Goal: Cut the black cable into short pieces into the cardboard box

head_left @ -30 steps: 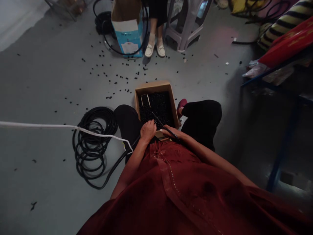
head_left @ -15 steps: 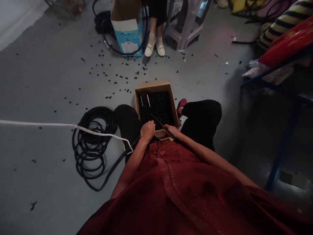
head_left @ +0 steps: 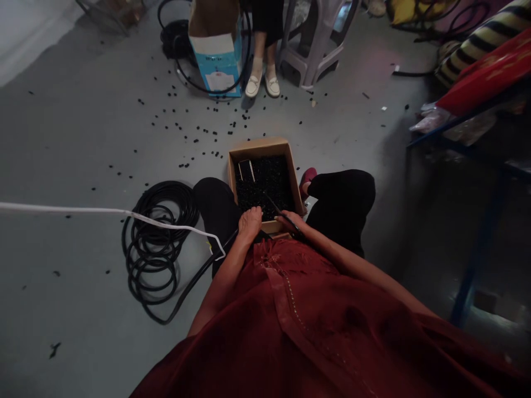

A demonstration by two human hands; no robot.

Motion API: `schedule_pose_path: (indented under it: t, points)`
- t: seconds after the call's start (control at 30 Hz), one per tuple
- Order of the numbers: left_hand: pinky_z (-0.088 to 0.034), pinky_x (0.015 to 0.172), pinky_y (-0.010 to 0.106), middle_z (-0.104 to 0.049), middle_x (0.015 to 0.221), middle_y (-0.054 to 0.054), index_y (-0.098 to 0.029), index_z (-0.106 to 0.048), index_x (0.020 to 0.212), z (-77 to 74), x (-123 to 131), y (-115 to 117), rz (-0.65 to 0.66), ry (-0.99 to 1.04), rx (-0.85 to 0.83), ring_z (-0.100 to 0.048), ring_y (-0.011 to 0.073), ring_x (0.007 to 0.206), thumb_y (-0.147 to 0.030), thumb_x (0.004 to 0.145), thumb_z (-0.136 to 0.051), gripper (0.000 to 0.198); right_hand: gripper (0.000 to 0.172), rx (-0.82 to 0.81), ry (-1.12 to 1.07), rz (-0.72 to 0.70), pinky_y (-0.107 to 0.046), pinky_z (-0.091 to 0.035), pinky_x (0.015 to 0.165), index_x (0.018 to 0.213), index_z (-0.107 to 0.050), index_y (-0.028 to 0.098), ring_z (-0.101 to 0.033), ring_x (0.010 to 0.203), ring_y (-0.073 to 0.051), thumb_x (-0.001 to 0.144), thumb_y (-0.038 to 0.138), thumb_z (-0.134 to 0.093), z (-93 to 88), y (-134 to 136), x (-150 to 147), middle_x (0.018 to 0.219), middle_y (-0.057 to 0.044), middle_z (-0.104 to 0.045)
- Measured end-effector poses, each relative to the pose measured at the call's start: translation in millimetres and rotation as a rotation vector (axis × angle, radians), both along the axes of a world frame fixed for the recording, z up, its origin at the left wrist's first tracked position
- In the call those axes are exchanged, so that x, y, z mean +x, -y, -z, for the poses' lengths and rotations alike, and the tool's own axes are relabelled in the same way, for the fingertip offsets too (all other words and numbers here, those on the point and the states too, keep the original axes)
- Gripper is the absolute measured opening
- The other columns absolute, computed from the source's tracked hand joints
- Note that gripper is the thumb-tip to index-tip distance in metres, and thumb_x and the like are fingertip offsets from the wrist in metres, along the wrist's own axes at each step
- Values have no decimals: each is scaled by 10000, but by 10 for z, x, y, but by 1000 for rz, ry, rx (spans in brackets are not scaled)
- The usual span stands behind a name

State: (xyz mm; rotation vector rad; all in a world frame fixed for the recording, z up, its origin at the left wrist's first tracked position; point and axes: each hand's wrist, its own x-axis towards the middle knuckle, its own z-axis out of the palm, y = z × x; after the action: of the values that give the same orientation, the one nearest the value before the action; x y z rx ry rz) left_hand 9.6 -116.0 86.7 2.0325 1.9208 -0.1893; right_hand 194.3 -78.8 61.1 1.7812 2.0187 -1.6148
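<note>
My left hand [head_left: 250, 222] is closed around the end of a black rubber tube [head_left: 230, 240], over the near edge of a cardboard box [head_left: 259, 148]. From there the tube runs back past my left leg to a large loose coil [head_left: 155, 243] on the floor. In my right hand [head_left: 293, 220] is a pair of dark scissors [head_left: 274, 205], the blades pointing forward and left over the box, apart from my left hand. Small black pieces [head_left: 274, 177] fill the box. On them lies a phone-like rectangle with a gold rim [head_left: 246, 171].
Many black bits [head_left: 199, 130] are scattered on the grey floor. Ahead are a blue-and-white carton [head_left: 215, 63], another person's white shoes [head_left: 253, 86] and a plastic stool [head_left: 311, 61]. A white cord [head_left: 153, 218] crosses at left; a blue metal frame [head_left: 477, 265] stands at right.
The scissors have swung to the right, their tips moving away from my left hand. My left hand stays almost in place on the tube.
</note>
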Motion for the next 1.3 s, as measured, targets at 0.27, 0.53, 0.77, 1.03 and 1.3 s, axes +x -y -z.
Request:
schedule_pose_path:
  t: [0.27, 0.53, 0.77, 1.03, 1.3]
  points:
    - [-442, 851, 269, -637, 1064, 80, -193, -521, 1221, -105, 25, 65, 84, 107, 36, -606, 173, 999, -312, 1010, -316, 317, 399, -302, -556, 508, -219, -461, 491, 870, -430, 218, -531, 503, -102, 727, 456, -716, -46, -126, -225, 610, 63, -525]
    - [-459, 829, 292, -635, 1075, 103, -164, -490, 1272, -222, 78, 84, 114, 63, -3, -618, 203, 996, -304, 999, -349, 338, 329, -317, -596, 652, -205, -453, 466, 898, -445, 216, -505, 486, -89, 701, 253, -705, -89, -202, -346, 583, 84, -483]
    - [-463, 745, 259, -645, 1048, 78, -209, -522, 1244, -401, -2, 115, 5, 54, -98, -646, 180, 927, -336, 1004, -337, 329, 305, -311, -627, 682, -215, -489, 500, 928, -434, 217, -536, 507, -90, 720, 179, -654, -44, -301, -248, 623, 80, -505]
    - [-445, 797, 273, -613, 1022, 87, -236, -422, 1423, -259, -66, 124, -84, 24, 114, -614, 191, 952, -328, 1015, -292, 438, 354, -203, -384, 273, -219, -466, 483, 1034, -519, 207, -607, 594, -134, 857, 503, -596, -213, -112, 71, 767, -16, -626]
    - [-443, 803, 272, -614, 999, 82, -224, -435, 1423, -221, -37, 147, -46, 26, 123, -609, 181, 928, -329, 1017, -280, 448, 392, -142, -243, 68, -262, -485, 574, 992, -491, 197, -622, 692, -161, 894, 576, -495, -415, 226, 264, 802, -31, -623]
